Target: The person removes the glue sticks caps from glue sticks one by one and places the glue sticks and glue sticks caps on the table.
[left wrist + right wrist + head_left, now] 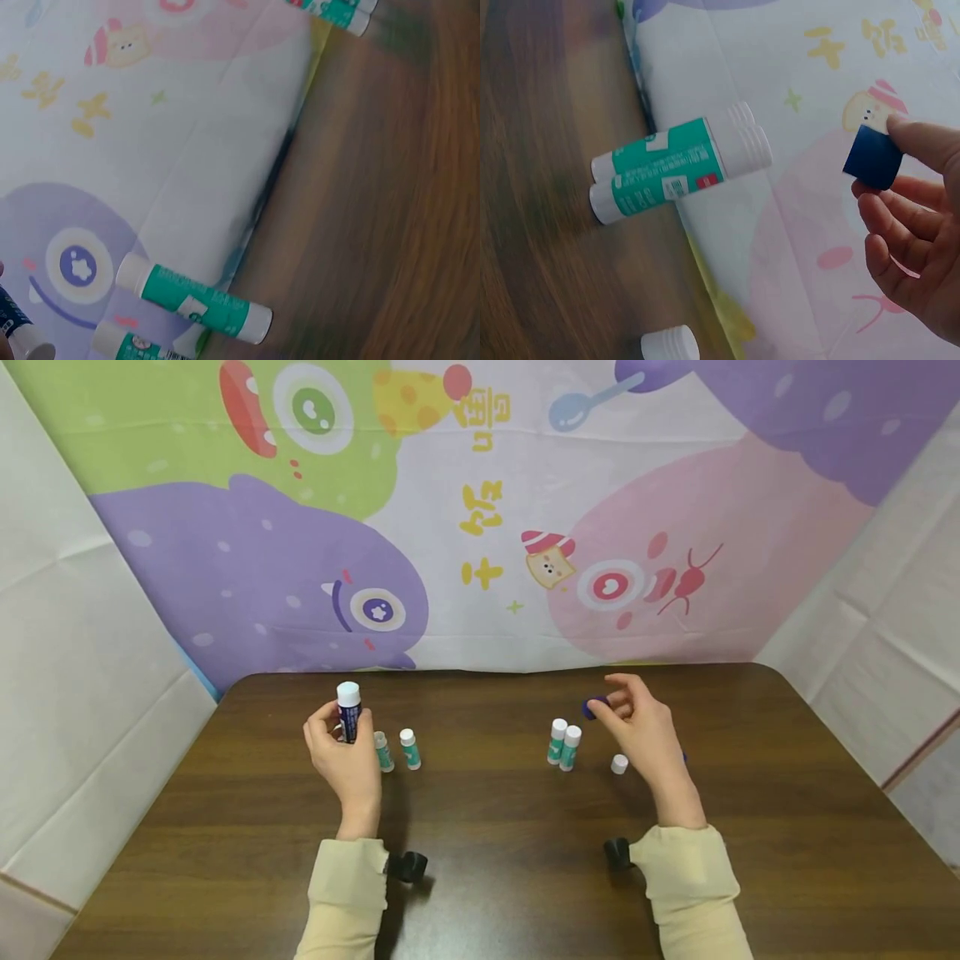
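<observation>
Above the brown table [510, 877], my left hand [347, 767] and right hand [645, 728] are hovering, fingers bent. The left is gripping a navy tube [349, 722] upright, apparently keeping its white end [348, 694] clear; the right is pinching a blue cap [595, 707], likely for control.

The dark blue tube [349, 721] and blue cap [873, 159] you hold look like smooth plastic; the white cap [619, 764] on your desk [502, 877], ribbed plastic. The desk shows semi-glossy wood grain; beyond its far edge, the backdrop [480, 627] is matt cloth, like your sleeves [345, 881].
</observation>
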Demonstrator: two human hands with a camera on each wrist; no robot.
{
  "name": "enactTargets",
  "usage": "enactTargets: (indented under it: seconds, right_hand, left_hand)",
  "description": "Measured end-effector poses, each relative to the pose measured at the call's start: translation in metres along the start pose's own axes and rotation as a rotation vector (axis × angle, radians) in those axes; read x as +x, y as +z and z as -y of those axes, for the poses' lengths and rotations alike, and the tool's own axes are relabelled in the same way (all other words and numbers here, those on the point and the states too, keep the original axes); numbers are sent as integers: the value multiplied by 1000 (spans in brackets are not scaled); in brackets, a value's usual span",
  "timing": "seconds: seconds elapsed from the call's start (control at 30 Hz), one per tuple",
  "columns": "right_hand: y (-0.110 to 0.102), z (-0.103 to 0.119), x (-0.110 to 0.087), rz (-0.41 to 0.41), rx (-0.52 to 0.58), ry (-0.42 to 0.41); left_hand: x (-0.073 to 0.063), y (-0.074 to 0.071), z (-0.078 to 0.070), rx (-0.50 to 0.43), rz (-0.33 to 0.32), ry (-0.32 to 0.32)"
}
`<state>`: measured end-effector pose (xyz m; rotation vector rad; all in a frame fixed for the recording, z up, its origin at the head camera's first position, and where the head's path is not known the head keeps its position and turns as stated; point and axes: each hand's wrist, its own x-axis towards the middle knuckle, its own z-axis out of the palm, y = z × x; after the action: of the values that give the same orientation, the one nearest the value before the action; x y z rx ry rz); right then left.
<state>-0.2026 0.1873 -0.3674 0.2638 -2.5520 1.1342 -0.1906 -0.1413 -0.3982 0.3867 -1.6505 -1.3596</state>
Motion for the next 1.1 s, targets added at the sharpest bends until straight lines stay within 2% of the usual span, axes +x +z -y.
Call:
enactTargets:
  seconds: [0.37,0.67,0.9,1.1]
  right_hand:
    - [-15,-13,-2,-48,-67,46]
    - [-19,-37,-2,-82,-83,82]
    - [-17,-53,-3,2,-132,119]
    - [-13,-62,-4,76,-121,142]
  left_hand:
    - [10,-12,7,-27,-62,-90]
    - [18,-18,9,-73,-93,-152]
    - [24,-23,17,-81,-117,-201]
    - [26,-28,28,-3,-113,-248]
